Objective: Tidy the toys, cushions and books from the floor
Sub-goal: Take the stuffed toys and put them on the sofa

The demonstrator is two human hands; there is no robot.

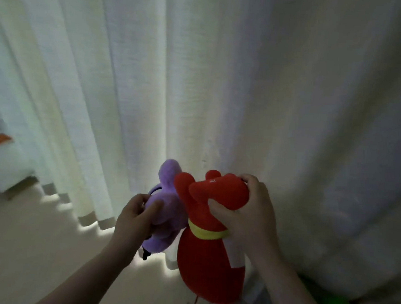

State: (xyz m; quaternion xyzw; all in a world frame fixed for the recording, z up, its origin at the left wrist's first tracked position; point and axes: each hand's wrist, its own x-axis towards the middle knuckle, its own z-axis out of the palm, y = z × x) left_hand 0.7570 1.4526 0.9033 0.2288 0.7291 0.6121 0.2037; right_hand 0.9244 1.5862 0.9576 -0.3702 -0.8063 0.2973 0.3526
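Head view: no readable writing. Left hand [137, 214] gripping purple plush [169, 203]; right hand [247, 212] squeezing red plush [209, 257] (yellow neckband), touching before curtain [198, 82].

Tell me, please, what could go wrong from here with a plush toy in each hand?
The right hand grips the red plush toy only near its top; the hanging body may slip. The left hand holds the purple plush toy, so neither is free. A green object lower right might be underfoot.
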